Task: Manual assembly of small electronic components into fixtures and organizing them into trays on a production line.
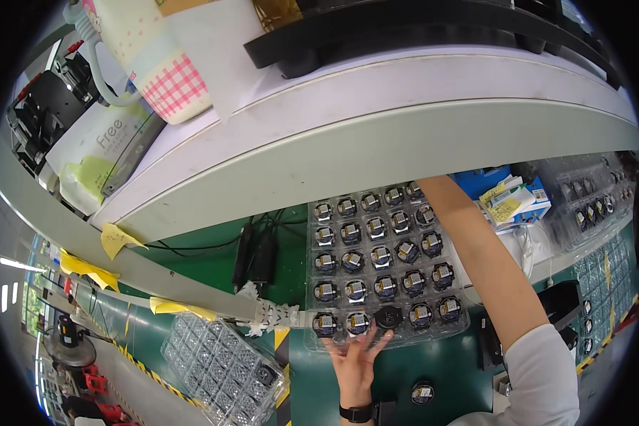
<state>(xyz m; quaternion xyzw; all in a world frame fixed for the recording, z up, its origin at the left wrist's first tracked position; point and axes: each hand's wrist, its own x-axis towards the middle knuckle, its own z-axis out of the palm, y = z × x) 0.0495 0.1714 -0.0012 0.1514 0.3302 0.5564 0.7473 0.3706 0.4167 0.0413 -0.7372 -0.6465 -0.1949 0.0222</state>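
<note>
A clear plastic tray holds rows of round black parts with silver and yellow labels. At its near edge is my left hand, with a dark band on the wrist. The fingers are spread and hold the tray's rim below the front row. One plain black round part in that row lies just above my fingertips and shows no label. My right forearm reaches up along the tray's right side, and its hand is hidden behind the pale shelf beam. A loose round part lies right of my left wrist.
The shelf beam crosses above the tray. Black cabled devices lie left of it. Another clear tray sits lower left. Blue boxes with papers and more part trays are at right. A checked mug stands on the shelf.
</note>
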